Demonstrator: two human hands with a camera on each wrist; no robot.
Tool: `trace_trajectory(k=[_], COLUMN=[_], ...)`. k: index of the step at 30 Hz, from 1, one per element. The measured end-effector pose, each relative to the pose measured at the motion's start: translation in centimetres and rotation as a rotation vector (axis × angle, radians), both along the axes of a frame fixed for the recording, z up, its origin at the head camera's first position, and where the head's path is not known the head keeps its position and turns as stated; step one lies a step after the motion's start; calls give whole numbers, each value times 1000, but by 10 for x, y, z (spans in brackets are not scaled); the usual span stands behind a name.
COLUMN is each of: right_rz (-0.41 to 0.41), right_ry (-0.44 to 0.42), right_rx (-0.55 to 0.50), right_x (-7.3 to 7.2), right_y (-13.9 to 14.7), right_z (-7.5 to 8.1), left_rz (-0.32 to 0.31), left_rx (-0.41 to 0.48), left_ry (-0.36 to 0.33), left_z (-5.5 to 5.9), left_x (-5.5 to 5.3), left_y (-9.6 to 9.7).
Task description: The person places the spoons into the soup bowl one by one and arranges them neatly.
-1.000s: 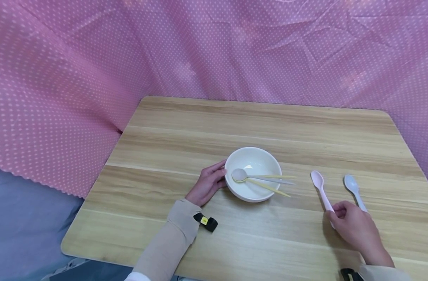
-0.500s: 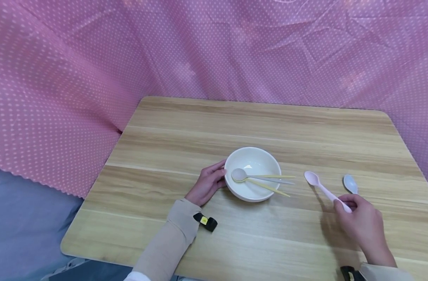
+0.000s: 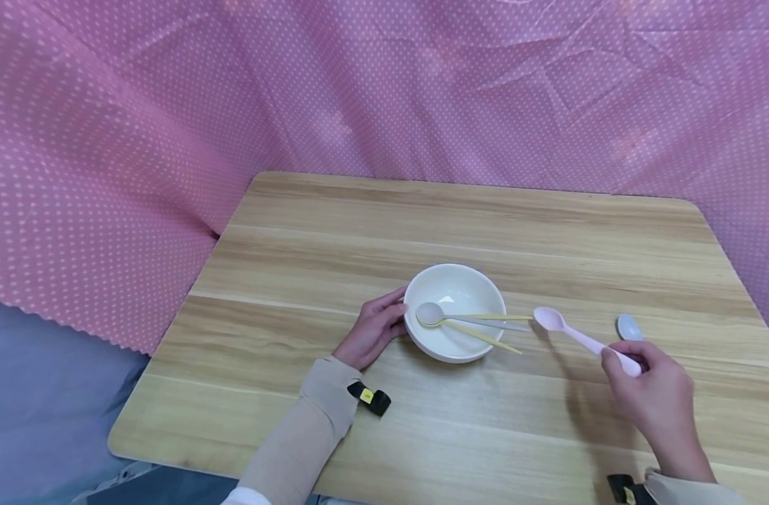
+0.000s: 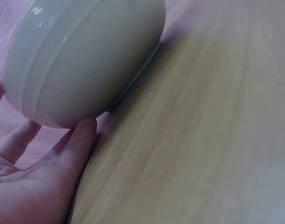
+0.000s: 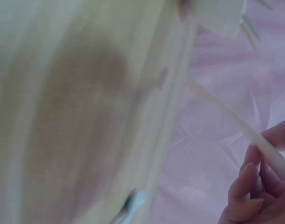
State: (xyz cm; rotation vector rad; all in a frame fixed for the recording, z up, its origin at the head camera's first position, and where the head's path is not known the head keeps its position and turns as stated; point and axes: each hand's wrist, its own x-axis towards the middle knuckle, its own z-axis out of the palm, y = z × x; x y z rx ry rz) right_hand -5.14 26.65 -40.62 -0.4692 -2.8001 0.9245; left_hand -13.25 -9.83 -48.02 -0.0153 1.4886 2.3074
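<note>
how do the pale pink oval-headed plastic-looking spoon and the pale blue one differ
The pale pink, oval-headed, plastic-looking spoon is held raised in the right hand, while the pale blue, oval-headed, plastic-looking spoon lies on the light wood-grain table. The pink one shows nearly whole in the head view; the blue one's handle is mostly hidden behind the hand there. Both have an oval head.

A bowl (image 3: 456,356) on a table (image 3: 460,231), between two hands.
The left hand (image 3: 373,330) touches its left side; one spoon (image 3: 430,314) and two handles (image 3: 485,339) cross its right rim; farther right, above the table, the right hand (image 3: 655,393) holds another spoon (image 3: 582,338); a third spoon (image 3: 629,327) lies behind that hand; cloth (image 3: 422,91) hangs behind the table.
</note>
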Motion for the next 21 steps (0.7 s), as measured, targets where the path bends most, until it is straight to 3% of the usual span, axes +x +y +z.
trace_trajectory(k=[11,21], right_rz=[-18,-28], right_ry=[158,201], right_rx=[-85,-103], right_x=[4,6], right_y=[-17,-24], right_z=[20,29], left_rz=[5,9], left_rx=[-4,-4], left_ry=[-1,0], left_z=[1,1], left_x=[0,1], left_y=[0,0])
